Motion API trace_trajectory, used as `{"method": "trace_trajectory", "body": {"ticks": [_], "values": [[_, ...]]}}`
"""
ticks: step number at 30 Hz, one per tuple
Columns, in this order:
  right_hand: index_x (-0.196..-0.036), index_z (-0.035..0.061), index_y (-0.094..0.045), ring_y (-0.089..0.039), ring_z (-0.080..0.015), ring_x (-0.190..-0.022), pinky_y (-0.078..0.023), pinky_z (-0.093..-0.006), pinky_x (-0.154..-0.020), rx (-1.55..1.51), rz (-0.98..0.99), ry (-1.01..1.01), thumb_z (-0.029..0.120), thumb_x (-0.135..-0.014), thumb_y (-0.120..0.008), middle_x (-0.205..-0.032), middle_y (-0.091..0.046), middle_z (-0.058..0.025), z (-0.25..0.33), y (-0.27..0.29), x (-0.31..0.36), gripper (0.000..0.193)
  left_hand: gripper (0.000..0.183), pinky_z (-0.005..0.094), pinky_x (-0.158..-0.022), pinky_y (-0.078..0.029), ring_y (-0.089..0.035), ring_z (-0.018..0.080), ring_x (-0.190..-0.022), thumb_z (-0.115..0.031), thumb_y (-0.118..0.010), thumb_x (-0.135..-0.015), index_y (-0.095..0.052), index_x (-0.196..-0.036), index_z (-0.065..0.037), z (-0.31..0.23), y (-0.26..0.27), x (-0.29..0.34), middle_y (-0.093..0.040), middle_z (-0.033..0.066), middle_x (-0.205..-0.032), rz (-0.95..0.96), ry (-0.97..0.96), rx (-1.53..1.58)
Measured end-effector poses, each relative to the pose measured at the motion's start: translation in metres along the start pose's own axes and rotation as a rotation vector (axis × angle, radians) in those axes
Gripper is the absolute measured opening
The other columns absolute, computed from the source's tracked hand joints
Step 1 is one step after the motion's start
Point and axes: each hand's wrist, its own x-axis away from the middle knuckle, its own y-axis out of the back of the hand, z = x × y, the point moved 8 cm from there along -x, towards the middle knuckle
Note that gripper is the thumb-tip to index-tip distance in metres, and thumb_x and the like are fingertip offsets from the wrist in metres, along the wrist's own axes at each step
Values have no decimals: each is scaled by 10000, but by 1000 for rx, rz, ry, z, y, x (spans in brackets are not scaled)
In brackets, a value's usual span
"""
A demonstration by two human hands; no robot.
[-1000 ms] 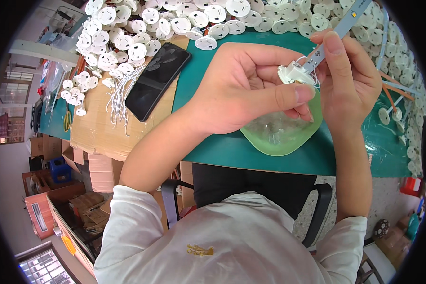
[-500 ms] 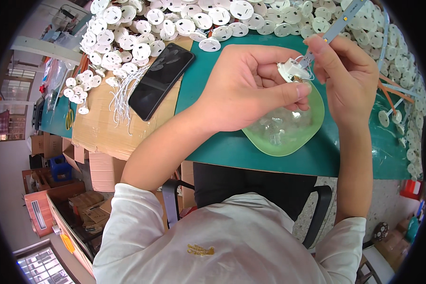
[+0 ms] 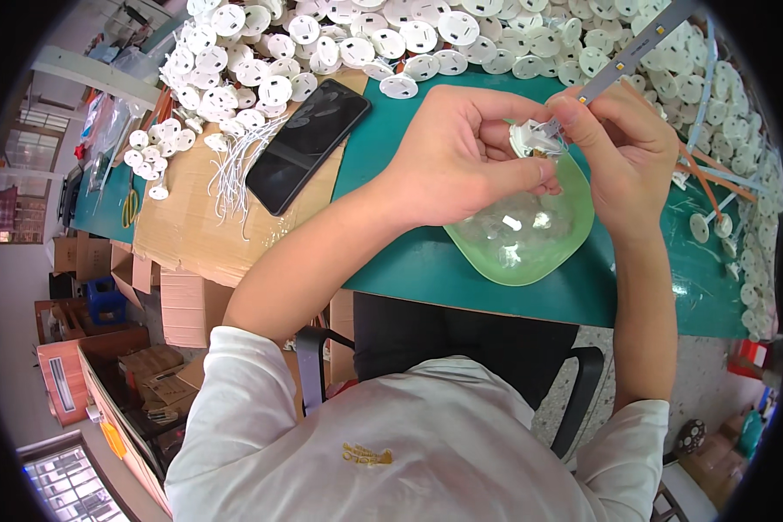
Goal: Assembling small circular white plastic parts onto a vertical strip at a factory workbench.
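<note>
Between the fingers of my left hand (image 3: 461,157) sits a small white round end cap (image 3: 531,137) with thin wires at its open side. My right hand (image 3: 613,148) pinches an LED strip (image 3: 631,56), a narrow grey board with small yellow chips. The strip slants up to the right, and its lower end is close against the cap. Fingers hide whether the two are joined. Below both hands stands a light green bowl (image 3: 531,270) with clear, shiny small pieces in it.
Piles of white round caps (image 3: 418,36) cover the far side of the green table mat (image 3: 391,270). A black phone (image 3: 309,143) lies on cardboard (image 3: 191,204) at the left, beside a bundle of white wires (image 3: 230,174). Yellow-handled scissors (image 3: 130,207) lie farther left. More caps line the right edge.
My right hand has shifted left and slightly down, bringing the strip's end closer into the cap. My left hand still holds the cap. The whole view has shifted slightly.
</note>
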Motion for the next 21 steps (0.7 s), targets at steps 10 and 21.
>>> {"method": "trace_trajectory", "body": {"ticks": [10,21], "values": [[-908,-42,-722,-606,-95,-788,-473,-220,-660,-176,-33,-29,29,-847,-697,-947,-686,-76,0,9,-4,97,377,305,-758,-583,-708,240,-853,-64,-652,-889,-545,-1214,93,2,-6,1,-682,175,-965,43,176,181],[-885,-6,-682,-580,-117,-883,-459,-256,-759,-181,20,-301,128,-913,-611,-1003,-664,-62,-14,6,-6,153,382,382,-949,-524,-621,312,-1106,-91,-516,-970,-473,-1332,23,-9,8,-6,-546,290,-1262,232,-26,350]]}}
